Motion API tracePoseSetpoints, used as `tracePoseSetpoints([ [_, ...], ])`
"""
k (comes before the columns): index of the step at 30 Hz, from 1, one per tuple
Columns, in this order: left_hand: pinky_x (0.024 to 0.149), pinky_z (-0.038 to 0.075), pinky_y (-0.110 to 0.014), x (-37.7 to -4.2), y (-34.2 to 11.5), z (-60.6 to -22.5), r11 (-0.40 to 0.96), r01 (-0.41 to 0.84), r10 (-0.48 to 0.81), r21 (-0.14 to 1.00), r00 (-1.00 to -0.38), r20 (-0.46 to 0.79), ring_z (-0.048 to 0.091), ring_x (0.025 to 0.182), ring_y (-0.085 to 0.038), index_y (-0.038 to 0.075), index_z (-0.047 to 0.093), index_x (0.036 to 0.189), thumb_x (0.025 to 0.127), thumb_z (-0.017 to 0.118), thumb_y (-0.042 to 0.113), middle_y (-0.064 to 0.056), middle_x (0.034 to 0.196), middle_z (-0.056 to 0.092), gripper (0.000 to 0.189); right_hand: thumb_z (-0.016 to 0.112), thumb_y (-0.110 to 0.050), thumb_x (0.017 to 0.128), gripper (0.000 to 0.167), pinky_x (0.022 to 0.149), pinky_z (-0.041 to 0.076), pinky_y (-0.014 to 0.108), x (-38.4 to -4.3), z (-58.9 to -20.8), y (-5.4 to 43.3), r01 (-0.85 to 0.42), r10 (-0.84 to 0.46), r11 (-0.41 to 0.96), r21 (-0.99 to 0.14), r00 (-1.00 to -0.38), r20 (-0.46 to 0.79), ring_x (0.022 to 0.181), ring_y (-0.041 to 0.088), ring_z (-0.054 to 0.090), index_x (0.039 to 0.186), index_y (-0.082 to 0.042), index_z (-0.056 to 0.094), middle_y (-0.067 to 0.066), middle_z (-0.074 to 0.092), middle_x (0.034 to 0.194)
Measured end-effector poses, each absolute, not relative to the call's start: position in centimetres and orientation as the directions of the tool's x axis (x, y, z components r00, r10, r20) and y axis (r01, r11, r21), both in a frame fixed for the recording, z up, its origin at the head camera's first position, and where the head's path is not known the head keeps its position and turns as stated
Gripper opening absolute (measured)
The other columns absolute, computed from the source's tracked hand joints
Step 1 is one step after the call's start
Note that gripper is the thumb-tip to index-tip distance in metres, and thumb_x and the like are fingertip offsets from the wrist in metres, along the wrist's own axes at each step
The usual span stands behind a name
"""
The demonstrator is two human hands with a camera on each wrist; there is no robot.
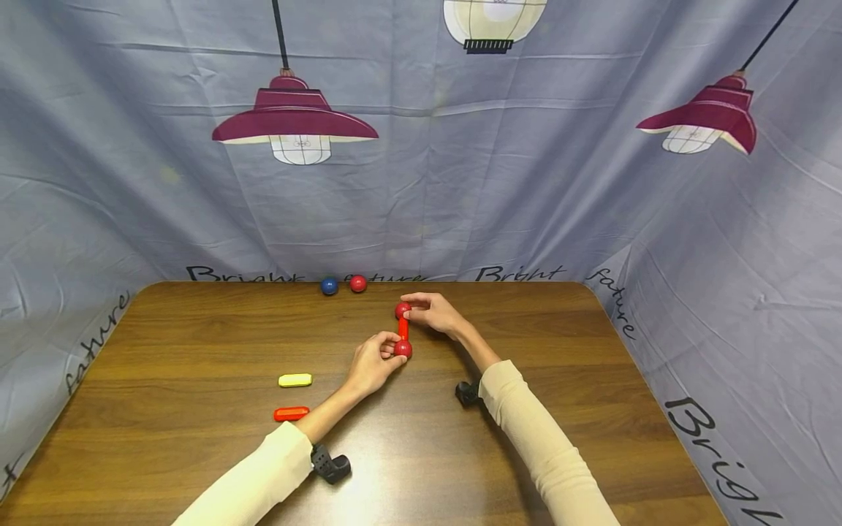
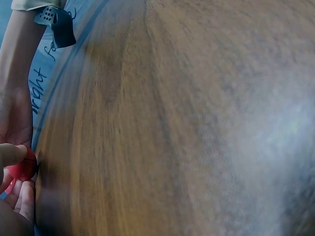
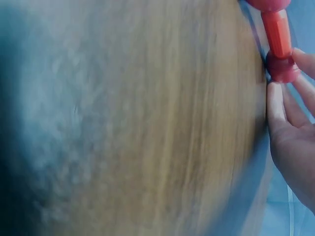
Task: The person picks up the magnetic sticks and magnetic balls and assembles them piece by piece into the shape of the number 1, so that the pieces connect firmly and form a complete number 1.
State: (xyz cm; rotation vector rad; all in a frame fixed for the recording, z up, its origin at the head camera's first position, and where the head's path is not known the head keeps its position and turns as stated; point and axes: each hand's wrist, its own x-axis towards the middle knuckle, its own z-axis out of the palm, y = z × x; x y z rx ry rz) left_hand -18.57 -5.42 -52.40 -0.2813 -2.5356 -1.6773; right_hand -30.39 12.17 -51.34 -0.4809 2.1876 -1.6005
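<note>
There were three red balls point(image 1: 358, 283) and one blue ball point(image 1: 330, 286), four balls altogether. Two red sticks point(image 1: 291, 414) and one yellow stick point(image 1: 294, 380) brought the sticks to three. Two sets of fingers point(image 1: 389, 337) showed, one on the left hand point(image 1: 371, 363) and one on the right hand point(image 1: 437, 314). Sleeves point(image 1: 263, 475) numbered two, as did the black wrist devices point(image 1: 330, 465). One counter point(image 1: 197, 329) was in view. Printed lamps point(image 1: 294, 113) came to three: two with maroon shades, plus one pale lamp point(image 1: 493, 18) partly cut off.
</note>
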Motion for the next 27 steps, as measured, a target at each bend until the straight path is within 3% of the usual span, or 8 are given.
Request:
tracePoseSetpoints([
  [6, 0.081, 0.057, -0.037, -18.5, -5.4, -52.3, 0.383, 0.187, 0.102, 0.904, -0.982, 0.160, 0.067, 0.090, -0.028, -0.005, 0.066, 0.108, 0.080, 0.080, -0.004, -0.014, 0.097, 0.068, 0.032, 0.073, -0.007, 0.091, 0.052, 0.095, 0.051, 0.033, -29.8, -51.2, 11.9, 0.009, -0.418, 0.262, -0.965, -0.900, -0.122, 0.116, 0.029, 0.062, 0.137, 0.005, 0.054, 0.020, 0.063, 0.127],
  [12, 0.081, 0.058, -0.037, -18.5, -5.4, -52.3, 0.382, 0.186, 0.102, 0.905, -0.982, 0.159, 0.067, 0.090, -0.028, -0.005, 0.066, 0.108, 0.080, 0.080, -0.004, -0.014, 0.098, 0.069, 0.032, 0.075, -0.009, 0.088, 0.053, 0.097, 0.051, 0.039, -28.6, -51.1, 12.0, -0.025, -0.342, 0.292, -0.956, -0.936, -0.080, 0.121, 0.033, 0.057, 0.137, 0.001, 0.056, 0.017, 0.057, 0.136],
  [18, 0.082, 0.057, -0.037, -18.6, -5.4, -52.4, 0.385, 0.181, 0.098, 0.905, -0.983, 0.155, 0.067, 0.091, -0.027, -0.004, 0.066, 0.109, 0.080, 0.080, -0.003, -0.014, 0.099, 0.069, 0.032, 0.077, -0.008, 0.086, 0.039, 0.089, 0.054, 0.035, -27.0, -51.1, 12.6, -0.042, -0.241, 0.336, -0.941, -0.970, -0.042, 0.106, 0.030, 0.065, 0.122, 0.002, 0.065, 0.016, 0.067, 0.118],
  [22, 0.082, 0.057, -0.036, -18.6, -5.4, -52.5, 0.384, 0.185, 0.096, 0.905, -0.982, 0.160, 0.068, 0.090, -0.027, -0.004, 0.066, 0.108, 0.080, 0.080, -0.003, -0.014, 0.098, 0.070, 0.031, 0.076, -0.004, 0.087, 0.028, 0.082, 0.056, 0.032, -25.6, -51.0, 12.9, -0.038, -0.278, 0.302, -0.952, -0.959, -0.050, 0.097, 0.026, 0.069, 0.112, 0.005, 0.067, 0.016, 0.071, 0.106],
  [27, 0.082, 0.057, -0.037, -18.6, -5.4, -52.6, 0.383, 0.196, 0.099, 0.903, -0.980, 0.171, 0.068, 0.090, -0.028, -0.004, 0.067, 0.108, 0.080, 0.080, -0.003, -0.014, 0.098, 0.070, 0.031, 0.074, -0.003, 0.087, 0.025, 0.080, 0.057, 0.030, -24.0, -51.0, 13.0, -0.042, -0.347, 0.285, -0.958, -0.936, -0.062, 0.095, 0.023, 0.070, 0.110, 0.005, 0.068, 0.015, 0.072, 0.103],
])
